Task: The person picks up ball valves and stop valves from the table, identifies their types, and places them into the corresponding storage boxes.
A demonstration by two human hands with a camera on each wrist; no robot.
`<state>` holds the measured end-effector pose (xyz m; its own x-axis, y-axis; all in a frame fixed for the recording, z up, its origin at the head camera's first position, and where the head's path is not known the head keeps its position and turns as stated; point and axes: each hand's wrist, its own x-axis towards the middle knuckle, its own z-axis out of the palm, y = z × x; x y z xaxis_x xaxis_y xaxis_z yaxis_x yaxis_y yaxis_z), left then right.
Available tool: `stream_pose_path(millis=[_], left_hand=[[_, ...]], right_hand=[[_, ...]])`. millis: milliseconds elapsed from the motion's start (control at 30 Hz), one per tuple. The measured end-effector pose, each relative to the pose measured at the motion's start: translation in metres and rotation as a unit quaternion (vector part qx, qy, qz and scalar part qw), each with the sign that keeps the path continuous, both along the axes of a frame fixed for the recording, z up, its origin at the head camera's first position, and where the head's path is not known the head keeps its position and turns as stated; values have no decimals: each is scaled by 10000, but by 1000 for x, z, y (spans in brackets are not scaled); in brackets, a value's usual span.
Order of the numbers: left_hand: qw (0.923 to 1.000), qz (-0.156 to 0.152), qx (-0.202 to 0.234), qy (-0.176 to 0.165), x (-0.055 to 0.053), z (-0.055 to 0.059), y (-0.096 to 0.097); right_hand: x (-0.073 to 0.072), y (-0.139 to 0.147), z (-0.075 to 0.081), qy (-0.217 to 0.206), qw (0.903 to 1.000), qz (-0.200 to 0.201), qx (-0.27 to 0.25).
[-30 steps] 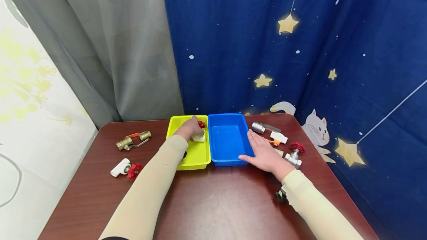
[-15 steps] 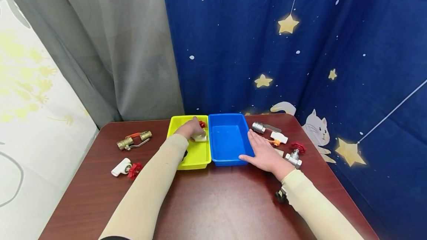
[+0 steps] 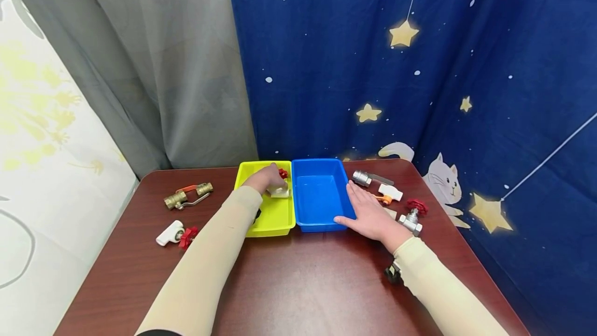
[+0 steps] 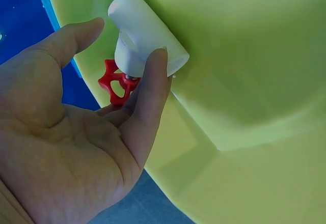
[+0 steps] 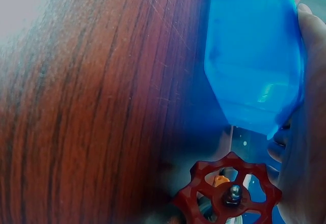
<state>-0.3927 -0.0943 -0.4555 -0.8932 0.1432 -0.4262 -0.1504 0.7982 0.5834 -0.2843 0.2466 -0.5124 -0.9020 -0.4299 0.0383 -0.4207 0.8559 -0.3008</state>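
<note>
"What's going on over there?"

"Well, the tabletop point(image 3: 289, 284) carries two trays set side by side, the blue tray point(image 3: 317, 196) on the right and the yellow tray point(image 3: 275, 222) on the left. The blue one has nothing in it that I can see."

"And the hands?"

"The right hand point(image 3: 370, 217) lies along the blue tray's outer side, fingers straight, thumb spread by the near corner; I'd call that steadying. The left hand point(image 3: 266, 177) is down inside the yellow tray, loosely spread: a finger touches a white valve point(image 4: 147, 35), but the thumb stands apart from it, so no firm grip."

"Where's that valve exactly?"

"In the yellow tray, by the wall next to the blue one. I can't tell whether the tray floor bears its whole weight."

"So which step is this?"

"Placing or picking up, I'd judge; one moment doesn't settle which. Letting go calls for slipping the fingers out without tipping it; lifting calls for bringing the thumb in against the white body."

"Anything to catch on?"

"Its red handwheel point(image 4: 120, 101). There are fingers right behind that, so I'd clear it gently."
</note>
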Motion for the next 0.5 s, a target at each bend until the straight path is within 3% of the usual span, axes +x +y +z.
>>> stream_pose_path(millis=[200, 400, 500], left_hand=[[9999, -9, -142, -30, -1, -1, 0], [9987, 74, -507, 15, -10, -9, -1], [9979, 42, -638, 82, -6, -3, -3]], right_hand=[[0, 0, 0, 29, 10000, 9, -13], [0, 0, -1, 53, 10000, 9, -11], [-1, 0, -2, 57, 10000, 4, 3]])
